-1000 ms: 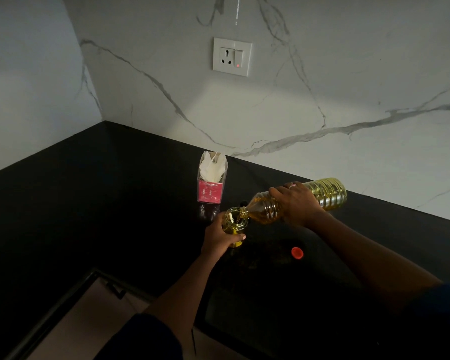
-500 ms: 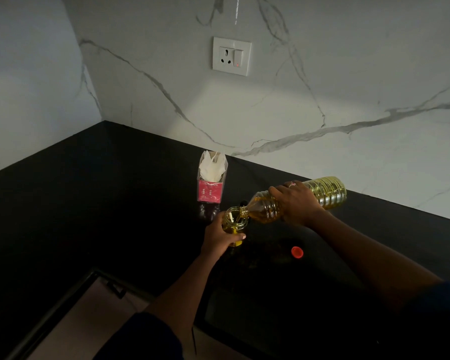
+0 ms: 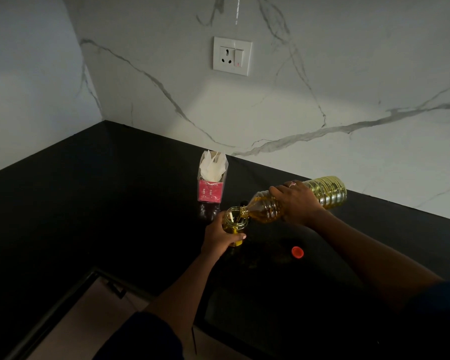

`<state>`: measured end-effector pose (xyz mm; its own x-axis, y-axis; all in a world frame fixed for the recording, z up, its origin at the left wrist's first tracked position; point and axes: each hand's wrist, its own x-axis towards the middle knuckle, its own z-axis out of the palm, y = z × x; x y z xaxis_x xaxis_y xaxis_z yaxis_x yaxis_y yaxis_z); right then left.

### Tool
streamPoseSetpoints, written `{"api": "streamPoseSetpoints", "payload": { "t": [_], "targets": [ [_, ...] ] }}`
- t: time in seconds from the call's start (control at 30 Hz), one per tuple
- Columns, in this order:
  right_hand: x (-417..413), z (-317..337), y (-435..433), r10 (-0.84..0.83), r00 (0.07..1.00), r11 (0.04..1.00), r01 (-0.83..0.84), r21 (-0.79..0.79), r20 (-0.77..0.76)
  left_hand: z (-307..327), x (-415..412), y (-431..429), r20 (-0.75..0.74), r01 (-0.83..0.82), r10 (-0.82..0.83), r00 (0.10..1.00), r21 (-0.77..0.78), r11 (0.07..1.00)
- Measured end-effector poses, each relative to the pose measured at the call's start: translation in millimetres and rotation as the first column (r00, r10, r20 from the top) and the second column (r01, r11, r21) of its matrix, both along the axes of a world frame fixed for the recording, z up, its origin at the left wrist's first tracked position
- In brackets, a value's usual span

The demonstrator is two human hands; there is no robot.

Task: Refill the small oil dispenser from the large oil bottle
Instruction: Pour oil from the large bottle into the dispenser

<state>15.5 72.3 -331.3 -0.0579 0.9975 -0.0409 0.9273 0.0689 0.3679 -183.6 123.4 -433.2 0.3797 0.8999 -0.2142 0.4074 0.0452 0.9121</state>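
"Small oil dispenser: where do we have it?"
"Upright on the black counter, our left hand wrapped round it."
"And our right hand?"
"It grips the large oil bottle, tipped, neck at the dispenser's open mouth. The bottle's red cap lies near."

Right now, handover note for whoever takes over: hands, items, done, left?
Left hand grips the small oil dispenser, upright on the black counter, open-topped.
Right hand grips the large oil bottle, tipped almost flat, mouth at the dispenser's rim.
Red cap lies on the counter, right of the dispenser.
Done: bottle uncapped, pour under way. Left: finish filling, stand bottle up, recap. Fill level unclear.
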Motion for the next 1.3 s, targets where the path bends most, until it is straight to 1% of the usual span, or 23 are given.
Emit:
{"api": "streamPoseSetpoints", "payload": {
  "t": [0.5,0.63,1.3],
  "targets": [
    [-0.1,0.7,0.6,0.006,1.000,1.000,-0.006,-0.004,0.013,1.9,-1.0,-1.3,0.006,-0.004,0.004,1.000,0.010,1.000],
    [-0.2,1.1,1.0,0.010,1.000,1.000,-0.010,0.001,-0.002,2.5,-1.2,-1.8,0.010,-0.006,0.006,1.000,0.004,1.000],
    [0.1,0.9,1.0,0.005,1.000,1.000,-0.005,-0.007,0.018,2.5,0.3,-1.1,-0.006,-0.013,0.013,1.000,-0.019,1.000]
  ]
}}
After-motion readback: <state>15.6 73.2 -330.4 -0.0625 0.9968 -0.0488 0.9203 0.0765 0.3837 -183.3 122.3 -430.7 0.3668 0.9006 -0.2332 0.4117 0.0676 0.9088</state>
